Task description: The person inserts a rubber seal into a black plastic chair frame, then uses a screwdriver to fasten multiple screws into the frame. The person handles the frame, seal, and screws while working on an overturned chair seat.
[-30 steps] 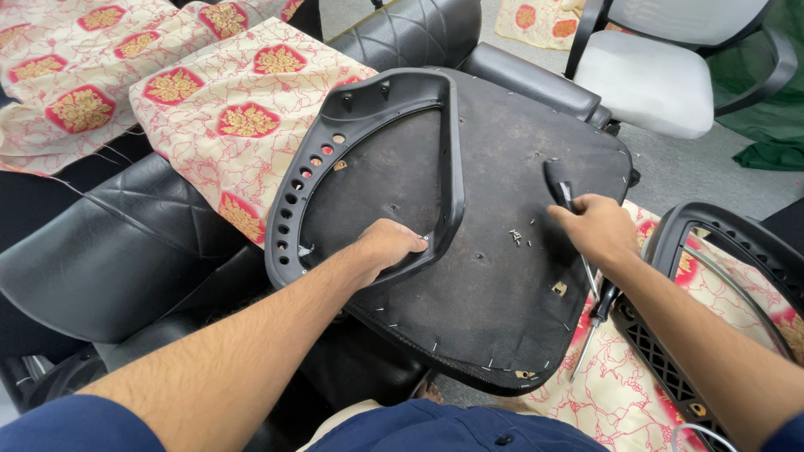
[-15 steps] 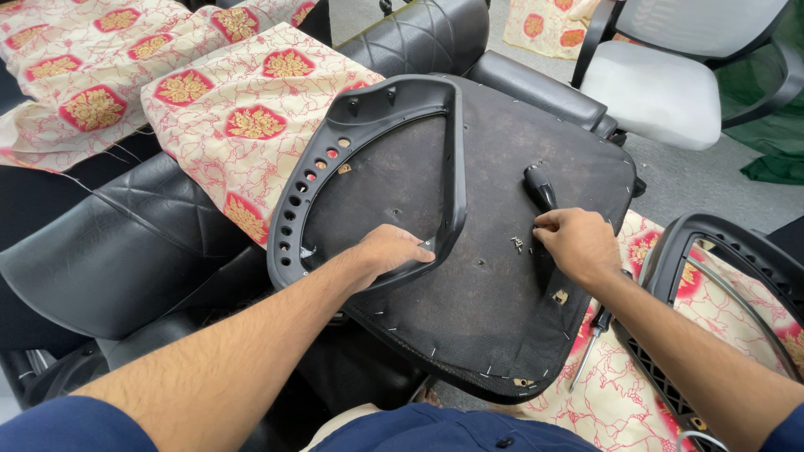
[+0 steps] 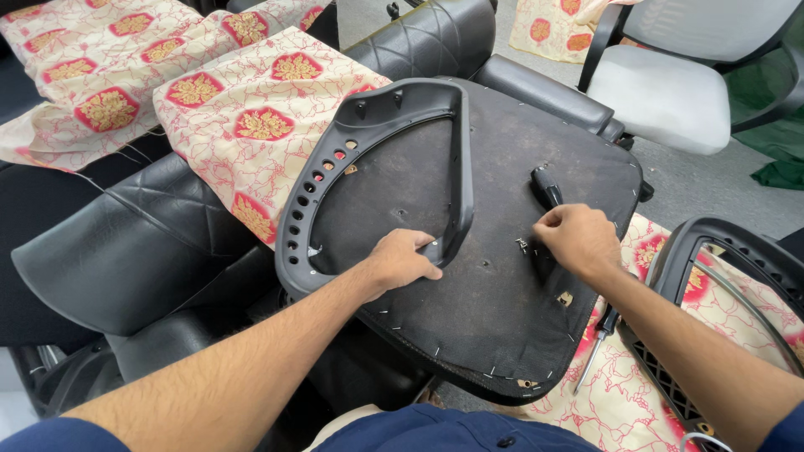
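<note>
A black seat pan (image 3: 502,326) lies upside down across dark padded chairs, its fabric underside stapled round the edge. On it rests a black plastic arm frame (image 3: 381,109) with a row of holes. My left hand (image 3: 400,259) grips the frame's near corner. My right hand (image 3: 578,238) is closed around a black-handled screwdriver (image 3: 546,186), whose handle sticks out above the fingers. The fingertips rest on the seat by a small metal screw (image 3: 523,245). The tool's tip is hidden under the hand.
A second screwdriver (image 3: 596,347) lies on red-and-cream patterned cloth (image 3: 620,393) at the seat's right edge. A mesh chair back (image 3: 729,276) lies at right. More patterned cloth (image 3: 243,125) covers the black chairs (image 3: 126,243) at left. A white-seated chair (image 3: 670,92) stands behind.
My right hand has moved left across the seat with the screwdriver, from the right edge toward the middle. My left hand has stayed on the frame's corner.
</note>
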